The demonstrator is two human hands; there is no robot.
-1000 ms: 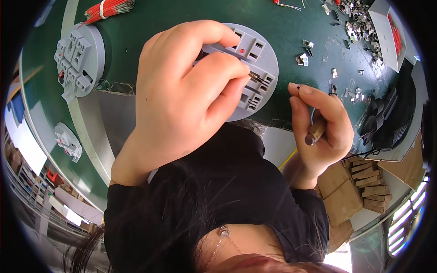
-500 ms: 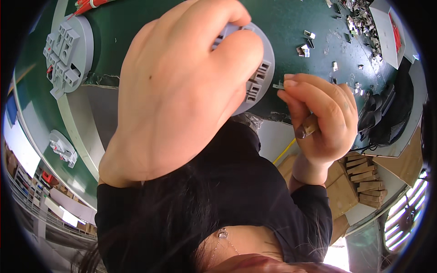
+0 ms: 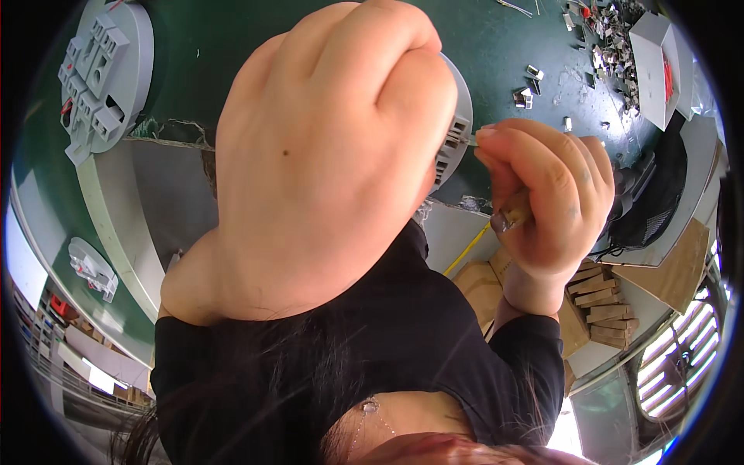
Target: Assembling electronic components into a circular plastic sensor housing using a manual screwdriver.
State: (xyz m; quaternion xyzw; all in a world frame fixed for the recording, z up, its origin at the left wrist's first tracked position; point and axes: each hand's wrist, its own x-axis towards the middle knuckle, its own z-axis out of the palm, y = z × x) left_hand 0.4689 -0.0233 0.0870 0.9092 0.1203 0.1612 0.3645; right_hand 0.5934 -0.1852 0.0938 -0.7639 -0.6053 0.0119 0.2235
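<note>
Right hand nearer disc edge, grip around brown handle, left hand, grip indiscernible, tabletop between disc and clips

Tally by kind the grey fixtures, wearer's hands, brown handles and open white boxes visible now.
Grey fixtures: 3 (upper-left fixture, lower-left fixture, half-hidden fixture)
Hands: 2 (left hand, right hand)
Brown handle: 1
Open white box: 1
Total: 7

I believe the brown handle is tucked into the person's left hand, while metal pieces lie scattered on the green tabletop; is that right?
Not quite: the head view shows the brown handle tucked into the right hand. Metal pieces do lie scattered on the green tabletop.
</note>
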